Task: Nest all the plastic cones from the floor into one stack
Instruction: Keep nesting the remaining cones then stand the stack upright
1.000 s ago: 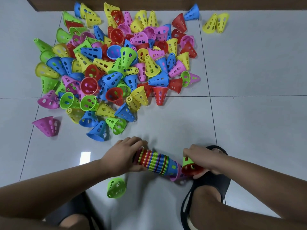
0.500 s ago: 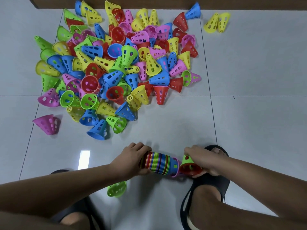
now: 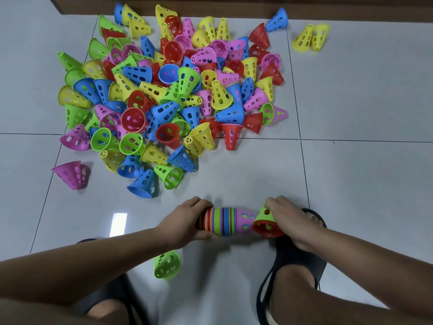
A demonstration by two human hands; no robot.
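A stack of nested cones [image 3: 225,221] lies sideways just above the floor, many coloured rims packed together and a pink cone at its right end. My left hand [image 3: 185,221] grips the stack's left end. My right hand [image 3: 288,219] holds a green cone with a red one nested in it [image 3: 266,222], its mouth touching the pink tip. A big heap of loose cones [image 3: 173,90] in red, yellow, green, blue and pink covers the floor beyond. One green cone [image 3: 166,266] lies under my left forearm.
White floor tiles [image 3: 363,184] spread to the right. A brown wall base [image 3: 234,5] runs along the far edge. Two yellow cones [image 3: 309,38] lie apart at the far right, a pink cone [image 3: 72,174] at the left. My feet wear black sandals [image 3: 293,266].
The stack slid right in my left hand toward the green-and-red pair. The pink end cone now shows more and meets the pair held by my right hand.
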